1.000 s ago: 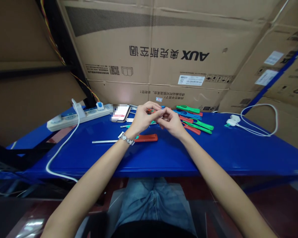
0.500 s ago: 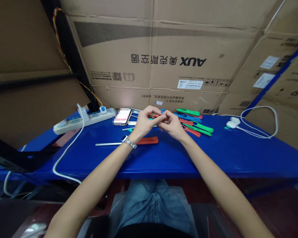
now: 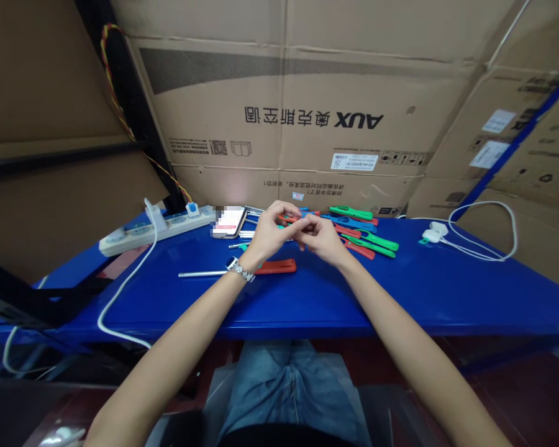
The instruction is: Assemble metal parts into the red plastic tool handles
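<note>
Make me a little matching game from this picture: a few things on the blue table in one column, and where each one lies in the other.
Things:
1. power strip
2. phone
3. red tool with metal rod
4. white charger and cable

Places:
A. far right of the table
B. just beyond the left wrist
C. far left edge
D. right beside the power strip's end

Pairs: 1-C, 2-D, 3-B, 4-A

Person, seated: bare forearms, no sleeves in view; silver metal-link wristwatch worn on left wrist; faded blue denim jeans covered the lap.
</note>
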Demonstrator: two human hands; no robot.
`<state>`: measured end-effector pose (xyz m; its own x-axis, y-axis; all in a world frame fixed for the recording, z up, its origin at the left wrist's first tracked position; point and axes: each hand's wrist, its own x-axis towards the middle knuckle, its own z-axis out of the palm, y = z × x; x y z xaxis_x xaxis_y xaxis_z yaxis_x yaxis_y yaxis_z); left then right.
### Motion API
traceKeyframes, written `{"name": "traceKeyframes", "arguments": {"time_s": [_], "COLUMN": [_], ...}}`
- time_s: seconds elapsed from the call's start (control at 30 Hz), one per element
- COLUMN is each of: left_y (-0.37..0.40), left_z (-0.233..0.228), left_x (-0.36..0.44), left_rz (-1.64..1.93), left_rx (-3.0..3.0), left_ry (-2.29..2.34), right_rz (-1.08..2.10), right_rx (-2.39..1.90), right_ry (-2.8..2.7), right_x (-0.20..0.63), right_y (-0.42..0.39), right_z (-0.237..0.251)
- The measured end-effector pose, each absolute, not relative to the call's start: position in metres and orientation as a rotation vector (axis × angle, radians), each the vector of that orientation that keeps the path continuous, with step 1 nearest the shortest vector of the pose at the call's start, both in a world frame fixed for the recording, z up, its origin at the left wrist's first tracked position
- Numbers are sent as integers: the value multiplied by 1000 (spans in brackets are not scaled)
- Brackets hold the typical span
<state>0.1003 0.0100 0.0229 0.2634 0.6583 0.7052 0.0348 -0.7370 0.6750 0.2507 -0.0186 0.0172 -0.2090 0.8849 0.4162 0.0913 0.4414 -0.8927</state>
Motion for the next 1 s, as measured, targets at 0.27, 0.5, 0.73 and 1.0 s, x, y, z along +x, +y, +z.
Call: {"name": "traceKeyframes", "arguments": {"time_s": [0.27,0.5,0.73,1.0], "left_y": [14,5,9,9], "left_z": [28,27,27,27], "left_x": [90,99,97,97], "left_rz": [1331,1401,1365,1453], "left_rx": [2032,1914,1910,1986], "left_ry": [522,618,543,622], "right_rz": [1023,929,950,941], "right_rx": [-862,-872,-839,-904], "right_ry": [-1739,-1628,-1625,-1666], "right_x": [261,253,255,257], "right_y": [-24,-18,-20,-24], "right_z": [23,16,17,22]}}
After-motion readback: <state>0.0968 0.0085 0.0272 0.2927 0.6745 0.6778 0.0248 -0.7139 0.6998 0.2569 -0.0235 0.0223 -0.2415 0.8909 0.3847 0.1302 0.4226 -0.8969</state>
